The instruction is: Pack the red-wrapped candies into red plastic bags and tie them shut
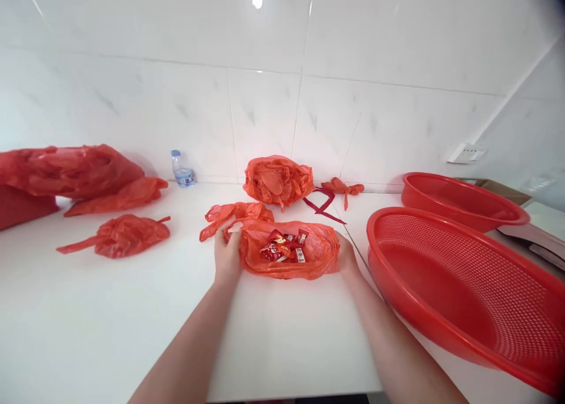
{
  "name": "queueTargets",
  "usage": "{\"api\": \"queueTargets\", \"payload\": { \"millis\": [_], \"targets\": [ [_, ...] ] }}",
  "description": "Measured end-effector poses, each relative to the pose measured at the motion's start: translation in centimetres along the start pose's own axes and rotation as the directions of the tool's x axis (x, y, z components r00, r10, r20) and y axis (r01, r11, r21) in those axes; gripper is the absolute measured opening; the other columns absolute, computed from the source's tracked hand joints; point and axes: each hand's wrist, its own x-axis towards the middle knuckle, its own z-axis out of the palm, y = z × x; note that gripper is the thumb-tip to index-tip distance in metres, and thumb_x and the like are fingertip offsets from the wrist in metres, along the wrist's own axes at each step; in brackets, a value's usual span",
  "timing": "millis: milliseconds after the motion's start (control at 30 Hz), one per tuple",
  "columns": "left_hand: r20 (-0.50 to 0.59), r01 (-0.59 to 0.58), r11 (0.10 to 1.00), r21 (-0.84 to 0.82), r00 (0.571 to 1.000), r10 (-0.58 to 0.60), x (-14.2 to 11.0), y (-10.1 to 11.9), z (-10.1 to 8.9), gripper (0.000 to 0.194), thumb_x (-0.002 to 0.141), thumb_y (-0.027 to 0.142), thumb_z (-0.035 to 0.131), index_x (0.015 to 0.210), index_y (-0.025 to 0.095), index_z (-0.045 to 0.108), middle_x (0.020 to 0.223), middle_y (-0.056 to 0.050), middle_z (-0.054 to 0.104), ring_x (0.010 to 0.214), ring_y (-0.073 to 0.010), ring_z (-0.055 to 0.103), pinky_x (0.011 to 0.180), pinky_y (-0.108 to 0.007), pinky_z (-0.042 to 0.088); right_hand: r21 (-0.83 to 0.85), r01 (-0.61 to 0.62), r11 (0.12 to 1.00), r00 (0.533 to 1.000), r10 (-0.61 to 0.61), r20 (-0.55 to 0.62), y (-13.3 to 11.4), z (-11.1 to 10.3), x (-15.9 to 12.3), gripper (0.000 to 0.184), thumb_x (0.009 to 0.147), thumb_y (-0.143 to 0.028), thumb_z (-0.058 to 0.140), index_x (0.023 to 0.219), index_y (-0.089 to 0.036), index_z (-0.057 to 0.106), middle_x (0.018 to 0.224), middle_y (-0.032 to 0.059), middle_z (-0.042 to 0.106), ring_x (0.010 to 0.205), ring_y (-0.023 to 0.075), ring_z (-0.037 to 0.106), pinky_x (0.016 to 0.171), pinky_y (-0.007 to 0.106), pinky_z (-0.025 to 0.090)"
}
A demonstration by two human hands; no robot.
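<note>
An open red plastic bag (309, 257) lies on the white counter (132, 321) in front of me, with several small red wrapped candies (282, 248) showing inside. My left hand (227, 257) grips the bag's left rim with fingers closed on the plastic. My right hand (346, 257) holds the bag's right side, its fingers mostly hidden behind the plastic. Both hands spread the bag's mouth.
Two red plastic colander baskets (463, 286) (459, 201) sit at the right. Other red bags lie behind (278, 180) and to the left (119, 234) (66, 171). A small water bottle (182, 169) stands by the tiled wall. Dark red ribbon (324, 207) lies behind the bag.
</note>
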Motion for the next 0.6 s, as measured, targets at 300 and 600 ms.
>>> {"api": "queueTargets", "payload": {
  "millis": [300, 600],
  "targets": [
    [0.716, -0.838, 0.281, 0.468, 0.546, 0.435, -3.9, 0.6, 2.8, 0.033, 0.082, 0.016, 0.053, 0.110, 0.031, 0.062, 0.126, -0.006, 0.055, 0.123, -0.0278, 0.043, 0.101, -0.048, 0.034, 0.067, 0.037, 0.997, 0.997, -0.042, 0.071, -1.9, 1.3, -1.2, 0.018, 0.068, -0.038, 0.046, 0.061, -0.022, 0.049, 0.070, 0.0010, 0.062, 0.067, 0.0191, 0.053, 0.057, 0.027, 0.037],
    [0.711, -0.699, 0.524, 0.487, 0.666, 0.226, -3.3, -1.7, 3.5, 0.022, 0.083, 0.021, 0.052, 0.097, 0.027, 0.068, 0.095, -0.005, 0.064, 0.092, -0.0235, 0.058, 0.084, -0.041, 0.046, -0.004, -0.029, 1.000, 0.999, 0.029, -0.025, -1.4, 1.1, 0.6, 0.028, 0.079, -0.041, 0.041, 0.059, -0.022, 0.041, 0.058, -0.0017, 0.052, 0.056, 0.0140, 0.041, 0.049, 0.025, 0.024]
  ]
}}
